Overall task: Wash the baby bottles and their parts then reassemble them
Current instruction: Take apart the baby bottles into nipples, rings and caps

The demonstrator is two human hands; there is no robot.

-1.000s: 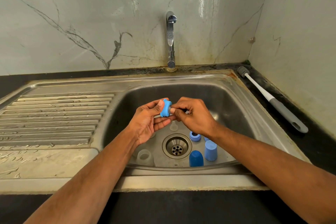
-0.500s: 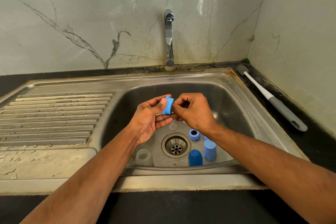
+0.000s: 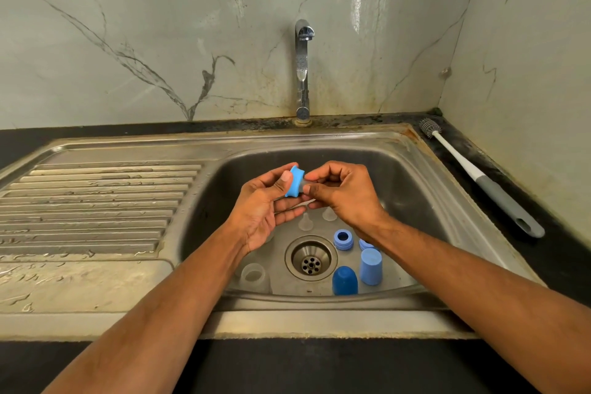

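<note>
Two bare hands meet above the sink basin. The left hand has its grip closed on a light blue collar ring, thumb on the near face. The right hand pinches a clear teat seated in that ring. Below the grips, on the basin floor, lie two clear teats, a blue ring, a light blue cap, a dark blue cap and a clear bottle. Well right of the right hand, a bottle brush rests on the dark surface.
</note>
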